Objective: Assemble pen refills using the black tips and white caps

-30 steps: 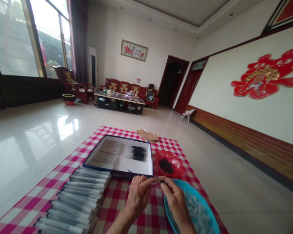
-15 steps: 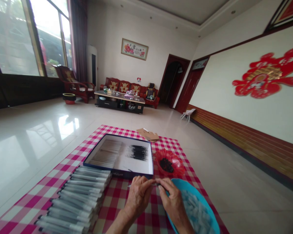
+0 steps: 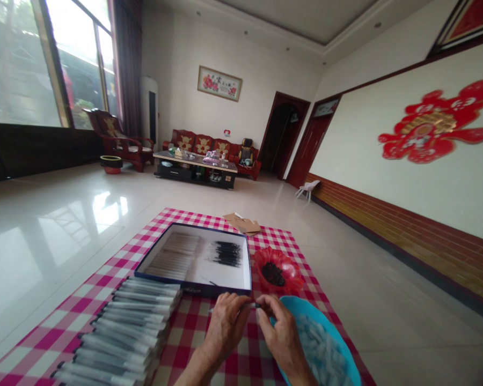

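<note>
pinching a slim, pale, plastic-looking tube (image 3: 250, 305) in the left hand (image 3: 226, 318) and a small, black, capsule-like piece (image 3: 258, 305) in the right hand (image 3: 280, 324), now end to end, not apart as a second ago, so seemingly joined, above the pink-and-white checked table (image 3: 193, 324).

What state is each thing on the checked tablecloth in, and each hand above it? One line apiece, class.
Left hand: closed on a slim piece
Right hand: fingers pinched at its dark end
Shallow box: open, holding pale tubes and dark rods
Red bowl: open, holding small dark pieces
Blue basin: open, holding pale pieces
Pens: piled, dark ends leftward
Cardboard: lying down
</note>
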The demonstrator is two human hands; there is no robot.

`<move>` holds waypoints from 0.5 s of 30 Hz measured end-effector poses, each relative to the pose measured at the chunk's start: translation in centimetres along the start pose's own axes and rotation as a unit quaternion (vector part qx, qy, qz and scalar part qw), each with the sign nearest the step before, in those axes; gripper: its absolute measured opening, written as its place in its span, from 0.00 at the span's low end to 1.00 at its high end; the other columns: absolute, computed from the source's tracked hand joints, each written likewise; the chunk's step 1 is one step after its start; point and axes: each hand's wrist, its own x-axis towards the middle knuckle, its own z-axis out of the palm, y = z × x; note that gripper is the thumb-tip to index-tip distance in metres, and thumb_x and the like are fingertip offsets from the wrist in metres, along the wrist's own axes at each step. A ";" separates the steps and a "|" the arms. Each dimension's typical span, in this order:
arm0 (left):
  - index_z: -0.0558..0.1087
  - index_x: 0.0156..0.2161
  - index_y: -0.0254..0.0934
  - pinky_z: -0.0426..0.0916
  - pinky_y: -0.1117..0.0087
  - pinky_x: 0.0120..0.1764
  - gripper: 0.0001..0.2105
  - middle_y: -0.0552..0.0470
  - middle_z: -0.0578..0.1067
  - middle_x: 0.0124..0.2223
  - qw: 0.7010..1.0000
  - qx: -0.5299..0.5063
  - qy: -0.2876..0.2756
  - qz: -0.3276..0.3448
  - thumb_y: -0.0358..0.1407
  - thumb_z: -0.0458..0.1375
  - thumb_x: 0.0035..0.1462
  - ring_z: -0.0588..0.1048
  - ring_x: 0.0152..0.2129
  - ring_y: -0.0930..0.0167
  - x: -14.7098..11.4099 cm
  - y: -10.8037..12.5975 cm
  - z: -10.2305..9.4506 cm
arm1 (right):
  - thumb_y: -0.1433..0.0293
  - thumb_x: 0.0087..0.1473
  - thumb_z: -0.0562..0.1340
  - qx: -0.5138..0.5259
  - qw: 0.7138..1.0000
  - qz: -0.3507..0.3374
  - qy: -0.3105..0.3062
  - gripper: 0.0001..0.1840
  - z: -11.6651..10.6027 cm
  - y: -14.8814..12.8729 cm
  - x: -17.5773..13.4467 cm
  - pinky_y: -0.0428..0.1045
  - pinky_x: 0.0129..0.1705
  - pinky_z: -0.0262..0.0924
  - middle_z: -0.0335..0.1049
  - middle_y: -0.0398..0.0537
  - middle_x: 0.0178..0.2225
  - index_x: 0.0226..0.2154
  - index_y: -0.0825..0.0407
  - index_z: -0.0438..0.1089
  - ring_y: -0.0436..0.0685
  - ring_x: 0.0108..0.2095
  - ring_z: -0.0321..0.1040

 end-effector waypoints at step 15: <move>0.72 0.38 0.38 0.60 0.66 0.35 0.08 0.50 0.73 0.31 0.999 -0.015 -0.005 0.037 0.30 0.50 0.62 0.68 0.28 0.68 0.5 1.5 -1.0 | 0.60 0.61 0.51 -0.078 0.997 -0.010 -0.002 0.19 -0.8 -0.4 0.2 0.47 0.29 0.59 0.66 0.44 0.22 0.22 0.49 0.63 0.53 0.24 0.65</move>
